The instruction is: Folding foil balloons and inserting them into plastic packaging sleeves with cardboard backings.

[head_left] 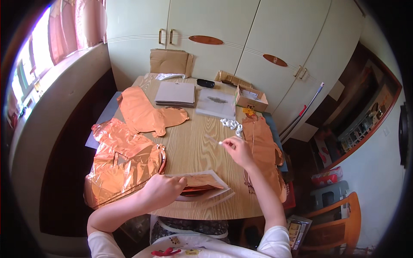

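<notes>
My left hand [161,191] is closed on the edge of a clear plastic bag [220,175] at the table's front edge. Inside the bag's mouth shows a folded copper-coloured foil balloon [202,181]. Above the middle right of the table, my right hand [238,151] pinches a small white piece [221,143]. A faint translucent strip [211,138] extends from it to the left; its exact kind is too small to tell. Several white ribbon rolls [231,124] lie just beyond the right hand. Flat copper foil balloons [124,157] are heaped beside my left forearm.
More flat foil [260,144] lies along the table's right side, another piece [140,109] at the far left. Farther back are stacked grey cards [175,93], clear bags [215,102], a black object [205,83] and an open cardboard box [254,103]. A wooden chair [335,228] stands right.
</notes>
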`<action>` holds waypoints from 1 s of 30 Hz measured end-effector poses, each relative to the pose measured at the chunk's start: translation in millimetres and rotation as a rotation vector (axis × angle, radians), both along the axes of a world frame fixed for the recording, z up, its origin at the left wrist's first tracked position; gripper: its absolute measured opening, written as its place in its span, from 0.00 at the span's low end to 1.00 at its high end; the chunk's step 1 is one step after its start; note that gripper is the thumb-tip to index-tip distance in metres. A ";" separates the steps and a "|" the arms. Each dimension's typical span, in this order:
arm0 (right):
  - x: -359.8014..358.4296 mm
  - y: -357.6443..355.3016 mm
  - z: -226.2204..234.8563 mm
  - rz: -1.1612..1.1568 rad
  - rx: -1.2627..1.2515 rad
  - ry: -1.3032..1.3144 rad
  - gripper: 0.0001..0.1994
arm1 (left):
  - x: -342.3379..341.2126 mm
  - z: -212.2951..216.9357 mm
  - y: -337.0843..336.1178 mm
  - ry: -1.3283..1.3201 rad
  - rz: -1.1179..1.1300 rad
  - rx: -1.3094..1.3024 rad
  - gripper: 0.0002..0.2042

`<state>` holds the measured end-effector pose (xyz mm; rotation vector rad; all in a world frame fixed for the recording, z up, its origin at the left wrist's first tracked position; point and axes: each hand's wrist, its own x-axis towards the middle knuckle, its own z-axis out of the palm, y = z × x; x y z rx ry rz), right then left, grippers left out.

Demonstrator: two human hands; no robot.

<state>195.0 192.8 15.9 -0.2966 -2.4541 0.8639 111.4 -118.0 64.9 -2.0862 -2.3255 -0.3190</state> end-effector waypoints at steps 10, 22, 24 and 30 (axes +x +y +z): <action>73.6 -144.9 58.9 0.320 0.734 0.061 0.06 | 10.0 -3.1 4.2 -0.014 0.006 0.003 0.08; 102.6 -165.6 19.2 0.392 0.534 -0.099 0.08 | 24.7 -17.1 0.0 0.124 0.014 0.041 0.09; 103.4 -163.9 9.8 0.437 0.514 -0.162 0.09 | 27.2 -15.8 0.4 0.134 0.018 0.005 0.09; 102.8 -166.7 2.9 0.370 0.433 -0.161 0.09 | 31.3 -23.0 -0.9 0.218 0.023 0.053 0.10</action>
